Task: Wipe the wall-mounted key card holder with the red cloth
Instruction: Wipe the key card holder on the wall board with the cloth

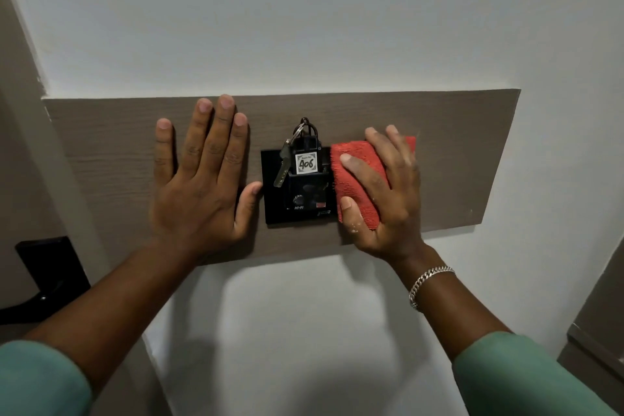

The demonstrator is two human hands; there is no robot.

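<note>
Clearly "406" tag [306,163], "HI-FI" holder [297,194], red cloth [356,181]

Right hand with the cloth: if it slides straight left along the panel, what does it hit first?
Probably the key fob tagged 406, standing out of the black holder beside the red cloth in the right hand; depth unclear.

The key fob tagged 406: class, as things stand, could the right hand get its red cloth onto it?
Probably yes. The right hand presses the red cloth on the key card holder directly beside the key fob, nothing between them.
</note>
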